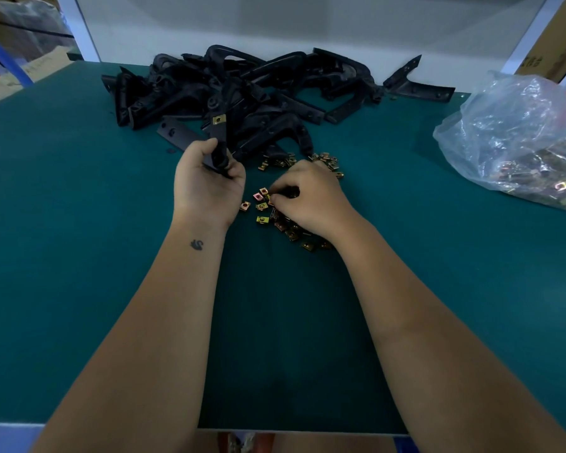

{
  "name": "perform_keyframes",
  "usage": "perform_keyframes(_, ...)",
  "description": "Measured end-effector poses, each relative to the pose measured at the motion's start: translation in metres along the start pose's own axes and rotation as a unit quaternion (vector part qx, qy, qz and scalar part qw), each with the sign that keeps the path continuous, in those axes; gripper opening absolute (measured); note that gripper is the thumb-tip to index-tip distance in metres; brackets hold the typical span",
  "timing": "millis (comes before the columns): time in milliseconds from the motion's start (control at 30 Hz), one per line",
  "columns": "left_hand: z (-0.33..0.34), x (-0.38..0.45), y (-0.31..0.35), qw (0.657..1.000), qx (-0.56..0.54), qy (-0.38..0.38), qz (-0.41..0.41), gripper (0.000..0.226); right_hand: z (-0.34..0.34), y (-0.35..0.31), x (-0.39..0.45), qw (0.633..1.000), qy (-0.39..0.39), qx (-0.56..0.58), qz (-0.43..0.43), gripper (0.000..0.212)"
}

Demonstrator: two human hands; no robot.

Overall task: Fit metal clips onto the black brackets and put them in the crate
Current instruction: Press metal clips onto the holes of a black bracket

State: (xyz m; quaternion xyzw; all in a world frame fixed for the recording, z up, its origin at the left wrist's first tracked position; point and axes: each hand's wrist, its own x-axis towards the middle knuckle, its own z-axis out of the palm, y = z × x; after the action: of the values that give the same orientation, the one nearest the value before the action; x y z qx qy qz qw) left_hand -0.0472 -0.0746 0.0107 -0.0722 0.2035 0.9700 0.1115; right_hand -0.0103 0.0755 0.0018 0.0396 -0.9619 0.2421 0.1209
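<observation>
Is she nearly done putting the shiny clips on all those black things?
Not nearly. The bracket in the left hand already wears one clip; the right hand is picking among loose clips. A big bracket pile waits. No crate is in view.

I am working at a green surface (79,256). A pile of black brackets (242,93) is lying at its far edge. Loose metal clips (262,210) are sitting just nearer me than that pile, and a clear plastic bag (520,138) is resting well right of it.
</observation>
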Motion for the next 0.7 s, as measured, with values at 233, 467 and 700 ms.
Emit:
perform_keyframes(233,0.0012,-0.0021,0.0022,1.0,-0.008,-0.003,-0.018,0.01,-0.0036,0.0024,-0.0005,0.995,-0.001,0.092,0.035,0.006)
perform_keyframes(467,0.0031,-0.0068,0.0016,0.998,0.007,-0.01,-0.055,0.014,-0.0039,0.0049,-0.0001,0.981,0.077,0.168,0.058,0.017)
perform_keyframes(700,0.0047,-0.0045,-0.0047,0.995,0.042,-0.018,-0.087,0.005,-0.0081,0.0048,0.0007,0.958,0.113,0.255,0.071,0.025)
